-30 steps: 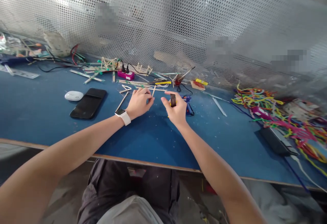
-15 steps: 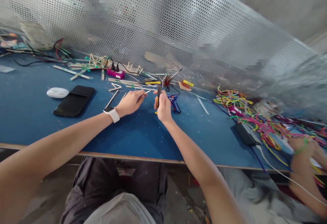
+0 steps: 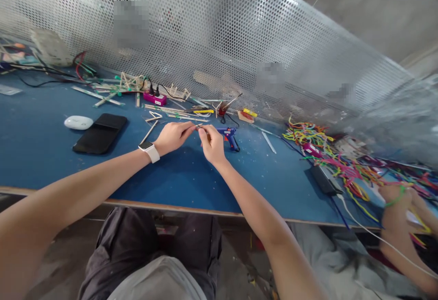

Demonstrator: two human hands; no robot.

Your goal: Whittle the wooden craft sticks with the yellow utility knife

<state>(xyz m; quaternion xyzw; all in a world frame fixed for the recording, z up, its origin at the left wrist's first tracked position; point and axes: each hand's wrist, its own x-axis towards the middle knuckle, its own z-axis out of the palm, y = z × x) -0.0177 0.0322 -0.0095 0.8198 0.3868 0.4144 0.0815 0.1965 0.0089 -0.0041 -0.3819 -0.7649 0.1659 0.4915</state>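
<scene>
**Both hands brought together over one thin stick**

At far left, a white mouse (image 3: 78, 122) and a black pouch (image 3: 101, 134) are left lying untouched. By the left hand (image 3: 176, 137), the thin stick (image 3: 198, 127) is pinched between thumb and forefinger, just above the table's middle. Its long axis seems to be laid sideways, the free end pointed at the other hand; too little is shown for certainty. The gap seen half a second ago has been closed, so the work is judged to have been narrowed to that tip. The right hand (image 3: 212, 145) is curled, its thumb pressed in close; the dark-and-yellow tool seen there earlier is now mostly hidden, though presumably gripped. Just beyond, a blue glue gun (image 3: 231, 138) is left on the table.
</scene>
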